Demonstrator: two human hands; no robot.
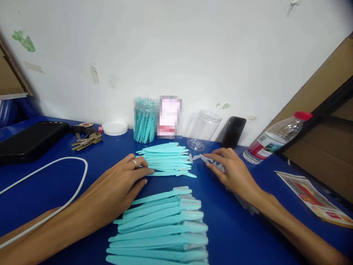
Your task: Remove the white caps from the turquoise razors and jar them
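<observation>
My left hand (pixel 129 176), wearing a ring, is at the handle ends of a loose pile of turquoise eyebrow razors (pixel 165 158). Its bent fingers and thumb are closed about the handle of the nearest razor in that pile; part of the grip is hidden. At the pile's right end, my right hand (pixel 228 167) pinches a small translucent blade cap (pixel 204 158) between thumb and index finger. More such caps (pixel 220 166) lie under its fingers, partly covered. Closer to me is a second stack of turquoise razors (pixel 162 224), with clear caps over their blade ends.
Along the wall stand a jar full of razors (pixel 144 121), a blurred pink card (pixel 169 116), a tilted clear jar (pixel 204 129) and a phone (pixel 234 131). A bottle (pixel 275 140) leans at right. Left are a white lid (pixel 115 127), keys (pixel 88 140), a black power bank (pixel 35 140) and a cable (pixel 82 176).
</observation>
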